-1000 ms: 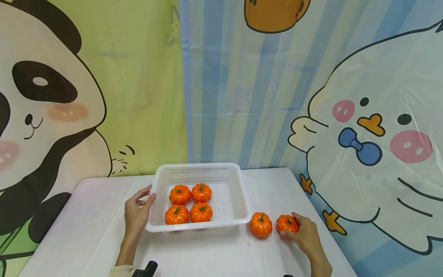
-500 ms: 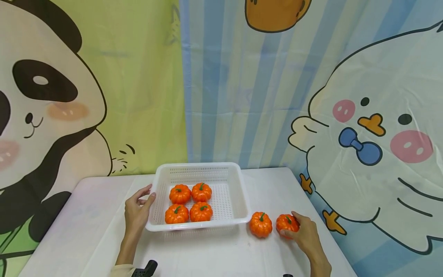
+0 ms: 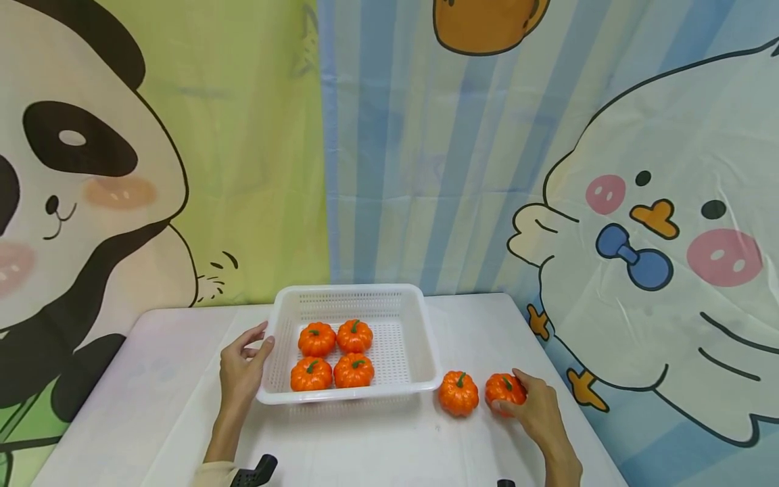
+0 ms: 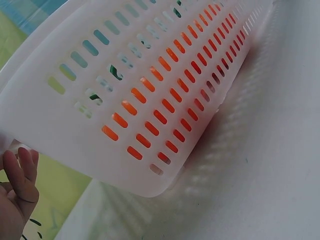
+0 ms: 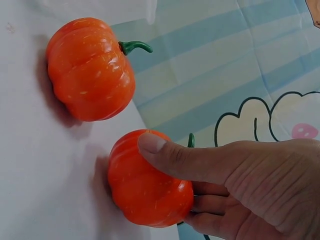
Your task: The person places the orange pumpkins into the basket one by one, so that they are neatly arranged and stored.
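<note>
A white perforated plastic basket point(image 3: 420, 345) stands on the table with several small orange toy pumpkins point(image 3: 311, 375) in its left half. My left hand point(image 3: 240, 370) holds the basket's left rim; in the left wrist view its curled fingers point(image 4: 22, 172) show at the rim's underside. To the right of the basket, on the cloth, sits a ribbed orange pumpkin with a green stem point(image 5: 90, 70). Beside it is another pumpkin point(image 5: 150, 185), which my right hand point(image 3: 538, 409) grips with the thumb on one side and fingers round the other. Its stem is partly hidden by the thumb.
A white cloth covers the table point(image 3: 389, 439). Behind it hang printed curtains point(image 3: 389, 169) with a panda on the left and a white bird on the right. The table's right edge point(image 3: 569, 379) runs close past my right hand.
</note>
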The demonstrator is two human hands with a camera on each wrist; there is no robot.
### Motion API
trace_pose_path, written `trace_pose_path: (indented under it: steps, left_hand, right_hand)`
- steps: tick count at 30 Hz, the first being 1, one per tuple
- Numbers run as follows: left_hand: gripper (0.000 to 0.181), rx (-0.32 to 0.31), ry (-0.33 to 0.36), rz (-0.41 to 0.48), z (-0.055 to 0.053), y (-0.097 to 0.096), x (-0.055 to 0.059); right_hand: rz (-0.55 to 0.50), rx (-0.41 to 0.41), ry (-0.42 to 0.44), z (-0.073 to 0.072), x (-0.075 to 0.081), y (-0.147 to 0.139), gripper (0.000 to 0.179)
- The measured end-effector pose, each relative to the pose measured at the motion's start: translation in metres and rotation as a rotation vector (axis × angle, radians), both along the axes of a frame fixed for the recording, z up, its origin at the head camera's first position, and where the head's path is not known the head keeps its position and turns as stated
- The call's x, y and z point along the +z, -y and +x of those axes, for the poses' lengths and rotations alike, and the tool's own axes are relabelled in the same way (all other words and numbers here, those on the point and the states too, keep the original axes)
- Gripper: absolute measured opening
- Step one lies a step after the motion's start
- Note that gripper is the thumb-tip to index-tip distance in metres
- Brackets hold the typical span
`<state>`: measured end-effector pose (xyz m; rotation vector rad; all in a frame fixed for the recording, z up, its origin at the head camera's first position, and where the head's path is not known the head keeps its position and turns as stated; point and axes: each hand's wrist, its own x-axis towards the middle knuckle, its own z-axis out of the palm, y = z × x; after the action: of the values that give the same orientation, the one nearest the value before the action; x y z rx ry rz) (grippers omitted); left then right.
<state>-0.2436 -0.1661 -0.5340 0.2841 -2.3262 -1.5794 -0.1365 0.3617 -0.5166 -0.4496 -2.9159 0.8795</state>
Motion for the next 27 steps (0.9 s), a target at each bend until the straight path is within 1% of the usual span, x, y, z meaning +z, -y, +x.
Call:
trace_pose_path:
  steps: [10,16,27]
  left_hand:
    - [0.043,-0.003,0.016,0.003,0.001,-0.002,-0.001]
    - [0.043,-0.006,0.012,0.008,0.001,-0.002,0.0]
    - [0.043,-0.006,0.003,0.014,0.001,0.0,0.0]
  right_hand:
    - [0.009,-0.026,0.017,0.004,0.008,-0.001,0.09]
    - [0.011,-0.031,-0.014,0.006,0.013,-0.001,0.089]
    - [0.007,-0.028,-0.03,0.004,0.022,0.003,0.089]
